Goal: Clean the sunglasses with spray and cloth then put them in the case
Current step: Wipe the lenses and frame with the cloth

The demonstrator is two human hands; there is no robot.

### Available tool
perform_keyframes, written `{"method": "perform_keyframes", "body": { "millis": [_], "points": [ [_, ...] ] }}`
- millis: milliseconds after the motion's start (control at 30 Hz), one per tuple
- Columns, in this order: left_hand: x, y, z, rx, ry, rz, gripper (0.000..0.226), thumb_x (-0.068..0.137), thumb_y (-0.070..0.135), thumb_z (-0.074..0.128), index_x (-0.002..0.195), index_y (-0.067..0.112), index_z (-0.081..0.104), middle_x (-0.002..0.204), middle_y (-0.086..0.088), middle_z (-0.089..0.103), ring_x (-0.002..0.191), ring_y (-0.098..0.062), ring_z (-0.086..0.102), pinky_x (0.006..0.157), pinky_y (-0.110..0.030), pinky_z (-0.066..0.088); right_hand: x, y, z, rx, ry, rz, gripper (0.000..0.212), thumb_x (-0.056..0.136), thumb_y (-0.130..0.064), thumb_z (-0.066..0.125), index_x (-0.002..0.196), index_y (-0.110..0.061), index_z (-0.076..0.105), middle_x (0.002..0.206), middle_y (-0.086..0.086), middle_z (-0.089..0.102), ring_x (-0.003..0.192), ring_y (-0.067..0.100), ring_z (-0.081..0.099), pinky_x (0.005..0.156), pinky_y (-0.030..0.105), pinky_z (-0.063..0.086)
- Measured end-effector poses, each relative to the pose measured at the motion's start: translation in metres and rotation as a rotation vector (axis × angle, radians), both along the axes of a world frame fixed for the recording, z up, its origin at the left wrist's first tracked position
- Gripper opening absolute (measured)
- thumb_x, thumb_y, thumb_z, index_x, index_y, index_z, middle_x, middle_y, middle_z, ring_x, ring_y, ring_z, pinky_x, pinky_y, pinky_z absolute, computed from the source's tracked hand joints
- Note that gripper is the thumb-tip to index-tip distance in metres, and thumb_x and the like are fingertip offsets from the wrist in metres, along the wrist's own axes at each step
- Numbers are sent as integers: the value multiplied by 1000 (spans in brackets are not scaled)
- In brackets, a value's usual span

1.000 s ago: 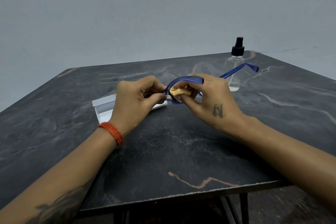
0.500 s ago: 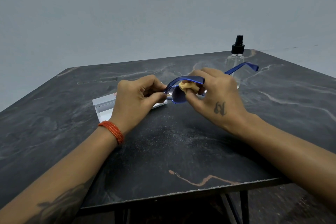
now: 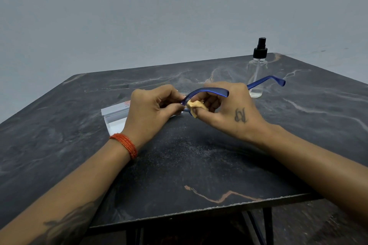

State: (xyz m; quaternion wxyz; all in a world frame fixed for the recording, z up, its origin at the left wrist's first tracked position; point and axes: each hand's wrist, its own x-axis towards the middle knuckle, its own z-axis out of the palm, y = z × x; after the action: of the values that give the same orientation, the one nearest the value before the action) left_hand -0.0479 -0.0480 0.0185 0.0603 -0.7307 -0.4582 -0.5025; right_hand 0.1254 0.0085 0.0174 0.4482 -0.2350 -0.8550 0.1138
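A: What is seen nearest the camera?

B: The dark marbled tabletop [image 3: 199, 165], with both forearms stretched across it. An orange band [image 3: 124, 145] is worn at the left wrist.

A: And the hands?

B: The left hand [image 3: 151, 109] is curled, and one end of the blue sunglasses [image 3: 207, 92] is pinched between its thumb and fingers. The right hand [image 3: 229, 105] is curled too, and a small yellow cloth [image 3: 196, 105] is pressed by its fingertips against the frame. The sunglasses are held just above the tabletop, between the two hands, with one arm of the frame projecting to the right.

A: What lies beyond?

B: A white case [image 3: 117, 117] is partly hidden behind the left hand. Further off, on the right, a clear spray bottle [image 3: 257, 69] with a black top stands upright; the projecting arm crosses in front of it.

A: What could go wrong?

B: The frame could be twisted or a hinge strained if the cloth is pressed too hard against so narrow a grip. The bottle might be knocked over by the projecting arm if the sunglasses are swung towards it. Whether the lens is already clean cannot be told.
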Motion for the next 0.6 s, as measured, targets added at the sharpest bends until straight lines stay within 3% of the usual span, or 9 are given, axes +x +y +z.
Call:
{"method": "perform_keyframes", "body": {
  "millis": [133, 267, 433, 600],
  "points": [
    [-1, 0, 0, -4, -15, 2, 17, 72, 10, 71, 81, 23, 63, 72, 13, 64, 70, -4, 67, 62, -16, 54, 1, -1, 1, 84, -71, -89, 19, 72, -24, 62, 70, -6, 66, 61, 4, 61, 55, 19, 56, 54, 39, 49],
    [-1, 1, 0, -10, -31, 19, 16, 71, 10, 71, 79, 22, 64, 70, 12, 65, 68, -5, 67, 62, -23, 55, 3, -4, 1, 229, -73, -194, 29, 71, -31, 46, 69, -9, 65, 59, 0, 55, 50, 16, 49, 47, 28, 45],
    [-1, 2, -1, -18, -51, 18, 14, 71, 8, 71, 79, 18, 66, 70, 11, 65, 66, -3, 67, 62, -19, 55, 3, -4, -1, 307, -82, -252, 17, 70, -23, 58, 71, -8, 66, 60, 1, 55, 48, 18, 48, 46, 23, 42],
    [-1, 2, -2, -25, -85, 20, 19, 72, -1, 73, 79, 15, 66, 72, 8, 66, 66, -1, 67, 63, -13, 53, 2, -2, -2, 253, -64, -111, 8, 74, -18, 68, 79, -12, 70, 64, -3, 59, 54, 10, 51, 52, 22, 43]
  ]
}}
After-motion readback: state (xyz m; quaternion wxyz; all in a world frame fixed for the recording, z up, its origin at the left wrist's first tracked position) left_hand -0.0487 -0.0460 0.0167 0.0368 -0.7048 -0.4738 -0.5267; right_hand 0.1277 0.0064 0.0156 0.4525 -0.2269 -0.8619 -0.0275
